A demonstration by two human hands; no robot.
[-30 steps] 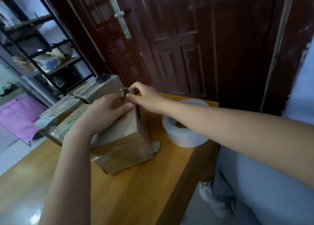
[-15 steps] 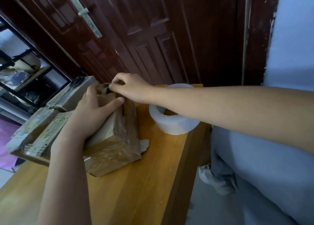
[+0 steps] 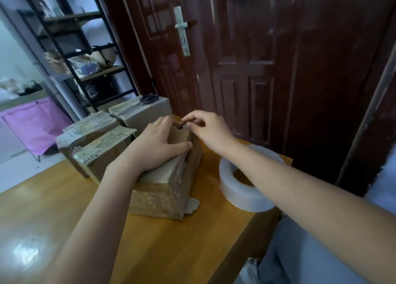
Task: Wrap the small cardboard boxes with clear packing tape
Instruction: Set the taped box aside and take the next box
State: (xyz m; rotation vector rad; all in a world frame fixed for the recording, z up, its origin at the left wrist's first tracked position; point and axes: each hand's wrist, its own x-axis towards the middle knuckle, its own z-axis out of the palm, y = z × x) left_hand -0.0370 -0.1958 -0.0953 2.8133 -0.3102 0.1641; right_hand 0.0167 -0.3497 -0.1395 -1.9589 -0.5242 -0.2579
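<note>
While the left hand is pressing flat on the box, the right hand is pinching something small at its far corner, best pulled taut.

No legible text, labels or numbers.

I count four cardboard boxes on the counter, three grouped at ten o'clock; one tape roll at three o'clock; two hands.
</note>
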